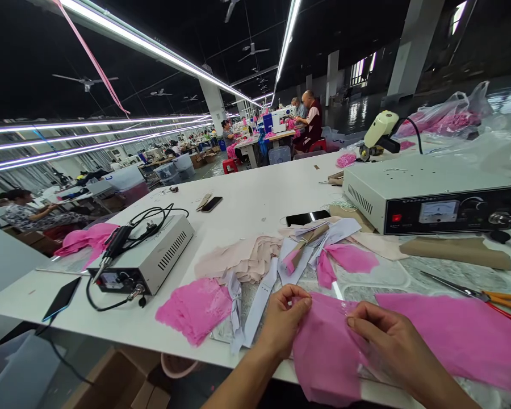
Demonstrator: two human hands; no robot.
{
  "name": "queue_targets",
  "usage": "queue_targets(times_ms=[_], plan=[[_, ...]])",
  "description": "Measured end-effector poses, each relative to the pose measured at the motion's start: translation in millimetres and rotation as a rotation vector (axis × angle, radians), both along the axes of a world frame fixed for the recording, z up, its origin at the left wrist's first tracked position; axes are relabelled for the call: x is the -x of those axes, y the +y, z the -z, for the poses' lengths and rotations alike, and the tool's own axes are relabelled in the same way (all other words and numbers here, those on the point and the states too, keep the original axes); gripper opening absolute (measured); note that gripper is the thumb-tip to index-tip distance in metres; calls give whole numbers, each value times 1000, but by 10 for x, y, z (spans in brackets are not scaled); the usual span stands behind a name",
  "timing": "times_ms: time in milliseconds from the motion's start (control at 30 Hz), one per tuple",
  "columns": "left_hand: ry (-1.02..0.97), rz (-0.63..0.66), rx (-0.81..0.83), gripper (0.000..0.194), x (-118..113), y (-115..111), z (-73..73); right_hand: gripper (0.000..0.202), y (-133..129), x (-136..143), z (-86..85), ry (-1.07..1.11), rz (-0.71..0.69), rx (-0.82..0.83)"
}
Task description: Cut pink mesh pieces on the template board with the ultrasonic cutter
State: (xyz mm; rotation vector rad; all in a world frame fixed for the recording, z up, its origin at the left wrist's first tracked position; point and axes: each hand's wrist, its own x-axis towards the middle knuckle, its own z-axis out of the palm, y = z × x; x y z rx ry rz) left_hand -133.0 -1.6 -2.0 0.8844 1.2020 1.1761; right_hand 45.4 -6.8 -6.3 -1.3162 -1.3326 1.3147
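Observation:
Between my two hands a pink fabric piece (327,352) hangs over the table's front edge. My left hand (286,315) pinches its upper left corner. My right hand (381,329) has thumb and forefinger closed on its upper right part, where the material looks sheer. A larger pink cloth (447,335) lies flat to the right, partly behind my right hand. Left of my left hand lie a stack of pink pieces (196,309) and white strips (259,301). Beige pieces (238,258) are heaped behind them.
Orange-handled scissors (472,291) lie at the right. One grey control box (443,182) stands back right, another (153,255) at left with a cabled tool (114,247). A black phone (307,217) lies beyond the fabrics. Below the table's left side is a cardboard box (114,380).

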Motion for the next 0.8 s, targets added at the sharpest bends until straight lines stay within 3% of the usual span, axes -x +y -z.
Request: queue_targets(times_ms=[467,800], plan=[[-80,43,138,35,-48,1,-11,37,17,-31,84,17,-46,75],[47,33,-20,20,13,33,4,33,18,-50,55,-28,-114,25]])
